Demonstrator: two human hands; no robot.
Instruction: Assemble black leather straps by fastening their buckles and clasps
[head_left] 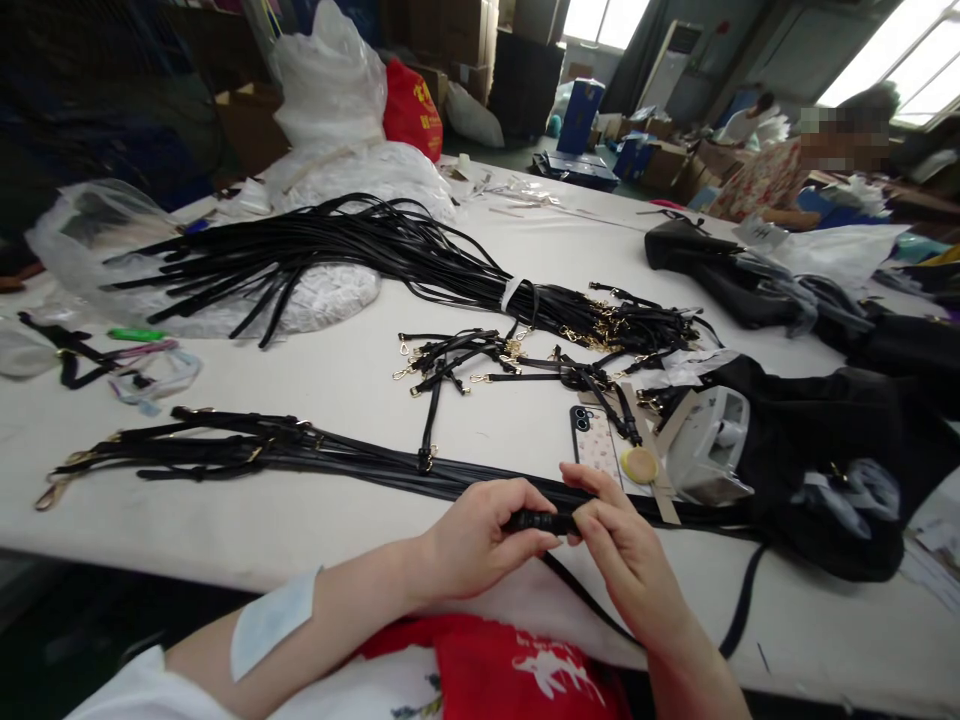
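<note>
In the head view, my left hand (480, 535) is closed around a black leather strap (540, 521), thumb and fingers pinching it from the left. My right hand (626, 550) grips the other end of that same short stretch, its index finger raised. A narrow length of black strap hangs below my hands towards my lap. Just beyond them, a row of long black straps (360, 468) with gold clasps runs across the table (337, 540). A phone in a patterned case (595, 438) lies past my right hand, beside a small round yellow-rimmed object (639, 464).
Short straps with gold hooks (457, 355) lie mid-table; behind them is a big tied bundle of black straps (360, 235). A clear-and-white container (709, 445) and a black bag (825, 460) stand at right. Plastic wrapping (330, 90) fills the back left. A person (780, 180) sits at far right.
</note>
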